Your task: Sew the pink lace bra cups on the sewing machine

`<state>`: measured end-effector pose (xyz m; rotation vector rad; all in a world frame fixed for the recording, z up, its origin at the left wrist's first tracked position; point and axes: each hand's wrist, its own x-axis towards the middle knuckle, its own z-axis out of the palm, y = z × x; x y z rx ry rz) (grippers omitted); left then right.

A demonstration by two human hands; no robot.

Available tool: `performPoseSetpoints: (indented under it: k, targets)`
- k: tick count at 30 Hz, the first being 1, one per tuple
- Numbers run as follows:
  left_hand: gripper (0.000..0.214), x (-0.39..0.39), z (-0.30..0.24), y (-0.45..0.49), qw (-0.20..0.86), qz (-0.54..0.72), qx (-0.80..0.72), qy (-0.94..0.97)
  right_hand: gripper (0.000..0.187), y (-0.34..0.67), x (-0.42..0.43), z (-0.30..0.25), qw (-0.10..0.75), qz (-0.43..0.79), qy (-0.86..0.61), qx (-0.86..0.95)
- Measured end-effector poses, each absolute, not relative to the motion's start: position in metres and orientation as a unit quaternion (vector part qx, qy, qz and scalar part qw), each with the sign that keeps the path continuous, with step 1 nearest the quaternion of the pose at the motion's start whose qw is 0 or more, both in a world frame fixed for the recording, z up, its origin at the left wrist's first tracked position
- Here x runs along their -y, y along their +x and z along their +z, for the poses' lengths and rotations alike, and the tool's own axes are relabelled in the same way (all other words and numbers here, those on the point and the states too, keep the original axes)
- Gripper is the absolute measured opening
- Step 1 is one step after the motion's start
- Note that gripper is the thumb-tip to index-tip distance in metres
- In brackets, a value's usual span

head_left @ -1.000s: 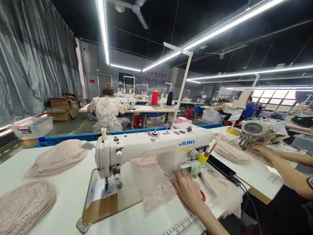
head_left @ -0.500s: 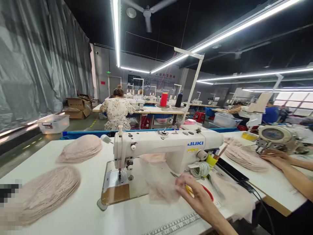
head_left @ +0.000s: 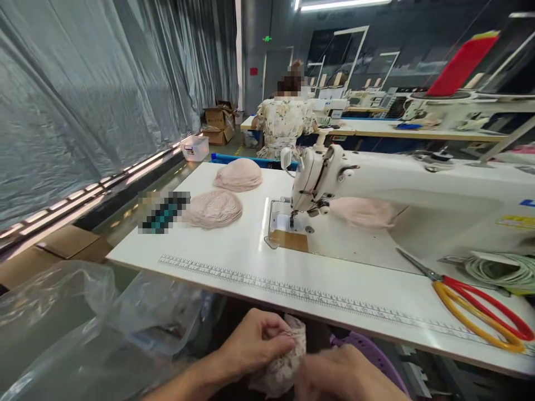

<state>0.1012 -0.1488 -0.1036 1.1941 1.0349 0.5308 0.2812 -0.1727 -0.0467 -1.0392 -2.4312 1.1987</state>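
Below the front edge of the white sewing table [head_left: 234,245], both my hands hold a small piece of pale pink lace fabric [head_left: 288,359]. My left hand [head_left: 251,345] pinches its top edge with curled fingers. My right hand [head_left: 343,376] is closed against the fabric's right side, its fingers mostly hidden. A white sewing machine [head_left: 376,184] stands on the table, its needle end towards the left. Scissors with red and yellow handles [head_left: 480,298] lie on the table at the right.
Two stacks of pink lace pieces [head_left: 238,175] [head_left: 213,209] sit at the table's far left, another [head_left: 363,211] under the machine arm. A clear plastic bag [head_left: 83,328] lies lower left. A person in a floral dress [head_left: 284,125] sits at a farther table. Cardboard boxes [head_left: 219,120] stand by the curtain.
My view has swung left and down. My right hand has left the table top with the lace piece, and both hands now hold it below the table's edge.
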Motion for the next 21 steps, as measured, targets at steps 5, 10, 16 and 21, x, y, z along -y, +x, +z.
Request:
performPoseSetpoints:
  k: [5, 10, 16, 21]
  targets:
    - [0.057, 0.168, -0.114, 0.101, 0.696, 0.242, -0.445, 0.508, 0.017, 0.272, 0.166, -0.075, 0.088, 0.355, -0.530, 0.765]
    - [0.069, 0.172, -0.112, 0.088, 0.740, 0.245, -0.395, 0.487, 0.021, 0.276, 0.168, -0.086, 0.079, 0.407, -0.526, 0.742]
    - [0.046, 0.179, -0.112, 0.090, 0.758, 0.221, -0.378, 0.484, 0.023, 0.271, 0.169, -0.090, 0.068, 0.390, -0.538, 0.744]
    - [0.018, 0.176, -0.113, 0.093, 0.723, 0.242, -0.427, 0.486, 0.016, 0.287, 0.172, -0.089, 0.098, 0.443, -0.531, 0.715]
